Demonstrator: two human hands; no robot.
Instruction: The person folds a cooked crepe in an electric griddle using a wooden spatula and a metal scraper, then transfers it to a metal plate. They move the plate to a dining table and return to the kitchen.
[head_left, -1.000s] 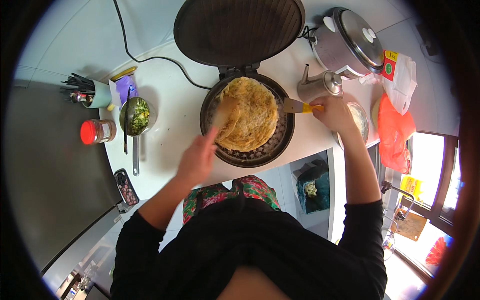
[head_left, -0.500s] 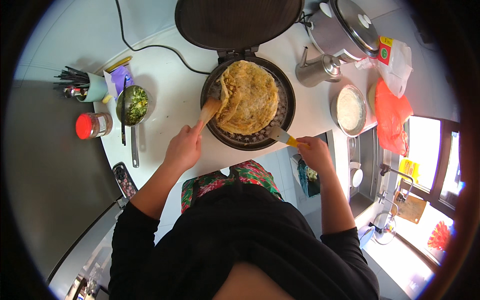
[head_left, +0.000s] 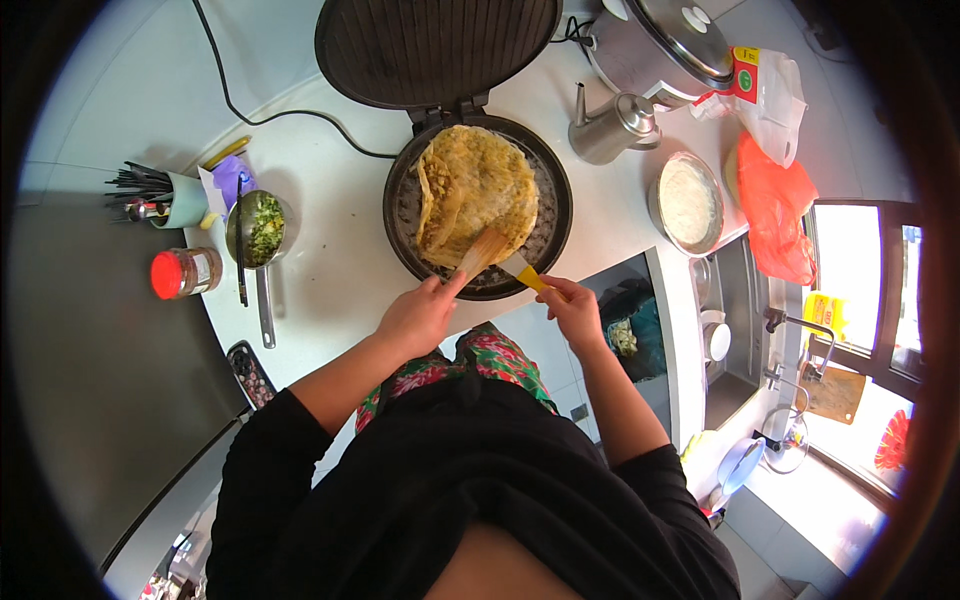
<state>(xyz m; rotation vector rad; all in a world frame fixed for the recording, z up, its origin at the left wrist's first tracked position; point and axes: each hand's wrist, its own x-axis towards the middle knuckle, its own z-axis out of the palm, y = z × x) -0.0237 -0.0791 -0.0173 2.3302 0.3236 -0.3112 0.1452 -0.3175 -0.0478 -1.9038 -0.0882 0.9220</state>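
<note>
The flatbread (head_left: 478, 185) lay in the round dark pan (head_left: 556, 190), just above the centre of the frame, browned in patches and wrinkled along its left side. Your left hand (head_left: 418, 318) was closed around a flat wooden tool (head_left: 482, 250), its broad end over the flatbread's lower edge. Your right hand (head_left: 575, 312) pinched the yellow handle of a scraper (head_left: 533, 280), its blade at that same edge, just beside the wooden tool; you couldn't tell whether it reached underneath. The ridged lid (head_left: 440, 50) stood open at the top of the frame. On the white surface (head_left: 340, 220), a metal kettle (head_left: 605, 140) and a bowl (head_left: 656, 200) of white powder stood upper right; a saucepan (head_left: 266, 312) holding chopped greens (head_left: 264, 230) and a red-capped jar (head_left: 200, 270) sat to the left.
</note>
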